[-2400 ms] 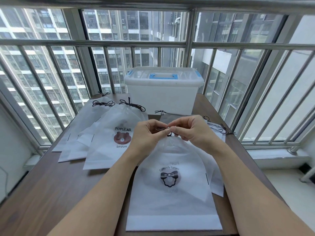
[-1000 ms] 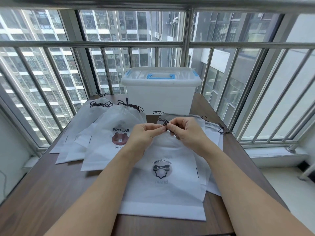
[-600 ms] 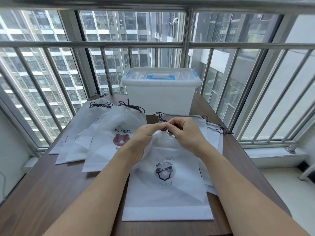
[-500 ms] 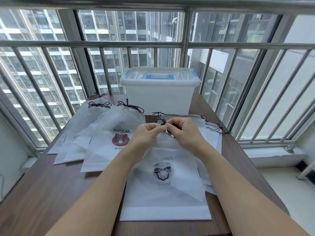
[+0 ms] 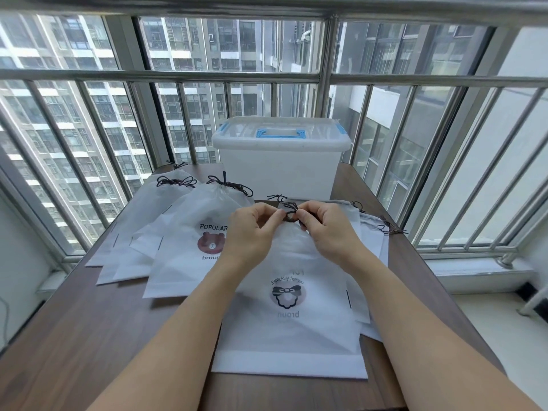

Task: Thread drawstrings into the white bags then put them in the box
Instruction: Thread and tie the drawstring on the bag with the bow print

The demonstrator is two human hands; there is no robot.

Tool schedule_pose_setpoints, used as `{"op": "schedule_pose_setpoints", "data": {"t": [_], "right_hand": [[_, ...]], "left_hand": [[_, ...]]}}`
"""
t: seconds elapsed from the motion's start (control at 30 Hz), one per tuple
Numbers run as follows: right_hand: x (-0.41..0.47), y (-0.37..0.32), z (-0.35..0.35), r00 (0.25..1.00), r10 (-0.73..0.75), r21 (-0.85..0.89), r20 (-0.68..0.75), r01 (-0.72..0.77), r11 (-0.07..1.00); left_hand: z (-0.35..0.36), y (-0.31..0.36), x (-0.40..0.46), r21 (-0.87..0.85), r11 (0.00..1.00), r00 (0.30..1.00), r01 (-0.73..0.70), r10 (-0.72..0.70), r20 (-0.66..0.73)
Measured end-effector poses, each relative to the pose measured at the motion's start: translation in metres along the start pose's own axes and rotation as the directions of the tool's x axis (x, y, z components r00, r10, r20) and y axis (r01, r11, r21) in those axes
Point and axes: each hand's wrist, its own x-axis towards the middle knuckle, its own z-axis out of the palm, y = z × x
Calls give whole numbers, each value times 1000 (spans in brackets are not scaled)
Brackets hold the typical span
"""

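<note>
A white bag (image 5: 289, 330) with a bow print lies flat on the wooden table (image 5: 83, 336) in front of me, its top gathered. At that gathered top, my left hand (image 5: 252, 229) and my right hand (image 5: 326, 226) each pinch the dark drawstring (image 5: 290, 211), fingertips almost meeting. The white lidded box (image 5: 278, 170) with a blue handle stands shut behind the bags.
A fanned stack of tied white bags (image 5: 178, 232) lies to the left, its top one printed with a bear. More white bags (image 5: 370, 232) lie under and right of the one I hold. A metal railing (image 5: 326, 78) and windows ring the table.
My hands stay at the bag's top, working the drawstring; their fingers have shifted slightly. The bag slid a little on the table.
</note>
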Motion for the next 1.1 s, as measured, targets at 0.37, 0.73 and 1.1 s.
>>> {"op": "schedule_pose_setpoints", "data": {"t": [0.37,0.73,1.1], "right_hand": [[0,-2,-3,995,68,144,76,-78,986],[-5,-6,0,978,139,310,159,-183,933],[-4,-3,-4,984,22,114,174,-43,993]], "left_hand": [[-2,2,-2,-18,996,996,85,-86,-31],[8,1,-9,233,852,868,-469,493,-55],[3,8,-9,11,997,997,-82,82,6]]}}
